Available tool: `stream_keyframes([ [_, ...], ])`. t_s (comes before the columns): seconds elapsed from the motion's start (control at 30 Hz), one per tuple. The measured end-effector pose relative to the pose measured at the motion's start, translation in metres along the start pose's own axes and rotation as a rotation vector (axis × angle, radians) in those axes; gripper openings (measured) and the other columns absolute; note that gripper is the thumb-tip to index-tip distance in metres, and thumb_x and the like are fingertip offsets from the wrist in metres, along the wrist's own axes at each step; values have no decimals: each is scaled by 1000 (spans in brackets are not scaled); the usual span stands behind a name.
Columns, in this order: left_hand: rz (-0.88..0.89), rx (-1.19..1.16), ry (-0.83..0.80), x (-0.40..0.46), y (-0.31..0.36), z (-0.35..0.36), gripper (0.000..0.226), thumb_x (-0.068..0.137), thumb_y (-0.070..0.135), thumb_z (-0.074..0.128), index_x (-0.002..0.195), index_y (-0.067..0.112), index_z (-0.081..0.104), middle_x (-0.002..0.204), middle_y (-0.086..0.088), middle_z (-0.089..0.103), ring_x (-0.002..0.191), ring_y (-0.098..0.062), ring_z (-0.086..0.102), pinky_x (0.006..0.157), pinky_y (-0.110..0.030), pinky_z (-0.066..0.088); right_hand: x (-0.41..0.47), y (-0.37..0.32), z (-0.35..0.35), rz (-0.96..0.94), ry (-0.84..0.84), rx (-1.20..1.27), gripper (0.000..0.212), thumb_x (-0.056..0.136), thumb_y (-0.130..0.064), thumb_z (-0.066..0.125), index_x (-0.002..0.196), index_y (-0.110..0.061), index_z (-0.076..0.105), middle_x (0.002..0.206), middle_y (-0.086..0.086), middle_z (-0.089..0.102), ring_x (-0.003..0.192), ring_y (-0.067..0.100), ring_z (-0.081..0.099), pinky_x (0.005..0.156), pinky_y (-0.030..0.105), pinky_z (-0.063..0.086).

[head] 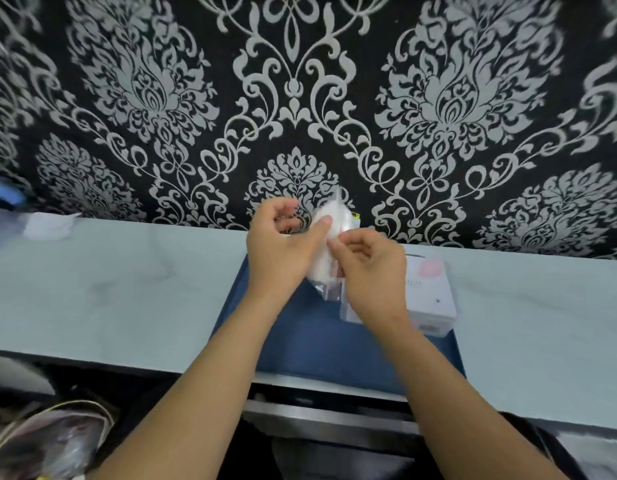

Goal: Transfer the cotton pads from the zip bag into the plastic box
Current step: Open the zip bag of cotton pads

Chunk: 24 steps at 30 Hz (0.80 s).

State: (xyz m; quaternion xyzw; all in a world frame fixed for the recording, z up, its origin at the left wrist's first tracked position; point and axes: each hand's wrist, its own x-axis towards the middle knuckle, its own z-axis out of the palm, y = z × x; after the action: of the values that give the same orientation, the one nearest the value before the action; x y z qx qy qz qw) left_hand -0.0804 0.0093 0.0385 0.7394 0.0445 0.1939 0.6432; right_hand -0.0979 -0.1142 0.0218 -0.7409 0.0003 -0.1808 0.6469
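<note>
Both hands meet at the middle of the frame, above the bench (127,289), with the zip bag (329,233) held up between them. Left hand (283,251) grips the bag's left side, thumb laid across its face and the other fingers curled behind. Right hand (366,268) pinches the bag's right edge between thumb and forefinger, the rest of its fingers folded in.

Standing roughly upright, the bag has its long axis running from the centre of the frame toward the top, its upper tip rising above the fingers and its lower end hanging between the wrists. Thin, clear, crinkly film shows a soft white stack inside, the cotton pads (331,220); single pads cannot be made out.

Just right of the right hand, slightly lower in the frame, the plastic box (428,296) sits on a dark blue mat (300,334). It is a squarish, translucent, hard-sided case with pink showing through it. Right hand is the nearer one to it, so the pads would most likely travel a short way rightward and down. Whether the bag's seal is parted cannot be told.
</note>
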Motion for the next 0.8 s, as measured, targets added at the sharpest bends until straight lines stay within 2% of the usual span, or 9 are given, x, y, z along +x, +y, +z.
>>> stream_keyframes([
  [0.1, 82, 156, -54, -4, -1, 12, 22, 74, 26, 83, 90, 23, 68, 94, 10, 69, 87, -6, 64, 76, -21, 52, 0, -11, 0, 276, 22, 327, 10, 93, -2, 65, 89, -7, 73, 73, 11, 70, 59, 15, 60, 57, 26, 54],
  [0.2, 179, 204, -69, -8, -11, 20, 8, 80, 22, 80, 81, 22, 72, 87, 12, 68, 86, -4, 65, 77, -18, 52, 3, -10, -4, 394, 36, 368, 12, 92, 0, 64, 93, -4, 76, 77, 7, 75, 64, 11, 66, 67, 26, 59],
  [0.27, 192, 205, -61, -10, -10, 22, 5, 82, 19, 77, 81, 23, 74, 86, 13, 68, 86, -3, 65, 78, -17, 50, 7, -9, -8, 424, 26, 321, 10, 91, -3, 67, 91, -5, 77, 79, 9, 76, 68, 14, 67, 73, 31, 59],
  [0.3, 188, 210, -69, -11, -9, 24, 4, 83, 20, 76, 80, 23, 75, 86, 13, 68, 85, -3, 65, 78, -18, 50, 9, -9, -10, 432, 22, 299, 8, 90, -4, 69, 89, -5, 77, 79, 10, 76, 69, 16, 66, 72, 31, 58],
  [0.47, 131, 263, -96, -15, 0, 18, 14, 74, 40, 82, 70, 27, 77, 76, 13, 71, 75, -3, 67, 72, -28, 55, 6, -9, -23, 409, -94, 187, 8, 86, -1, 71, 80, 3, 76, 65, 8, 67, 54, 7, 57, 52, 14, 47],
  [0.57, 103, 264, -132, -20, 1, 14, 8, 75, 32, 83, 69, 27, 80, 68, 16, 73, 69, -2, 68, 71, -33, 58, 5, -8, -27, 366, -152, 120, 8, 84, 4, 69, 79, 9, 73, 59, 7, 63, 48, 3, 54, 48, 12, 44],
  [0.67, 41, 193, -203, -20, -5, 9, 8, 80, 25, 81, 72, 26, 82, 68, 14, 74, 70, -4, 70, 71, -30, 58, 5, -6, -27, 389, -204, 90, 5, 79, 1, 76, 76, 6, 74, 60, 9, 63, 49, 6, 53, 49, 14, 45],
  [0.8, -61, 44, -305, -17, -7, 3, 10, 85, 21, 77, 77, 20, 82, 74, 4, 78, 81, -19, 74, 82, -41, 60, 9, -2, -30, 458, -280, 162, 8, 77, -1, 79, 73, -2, 73, 62, 6, 63, 53, 8, 55, 52, 15, 48],
])
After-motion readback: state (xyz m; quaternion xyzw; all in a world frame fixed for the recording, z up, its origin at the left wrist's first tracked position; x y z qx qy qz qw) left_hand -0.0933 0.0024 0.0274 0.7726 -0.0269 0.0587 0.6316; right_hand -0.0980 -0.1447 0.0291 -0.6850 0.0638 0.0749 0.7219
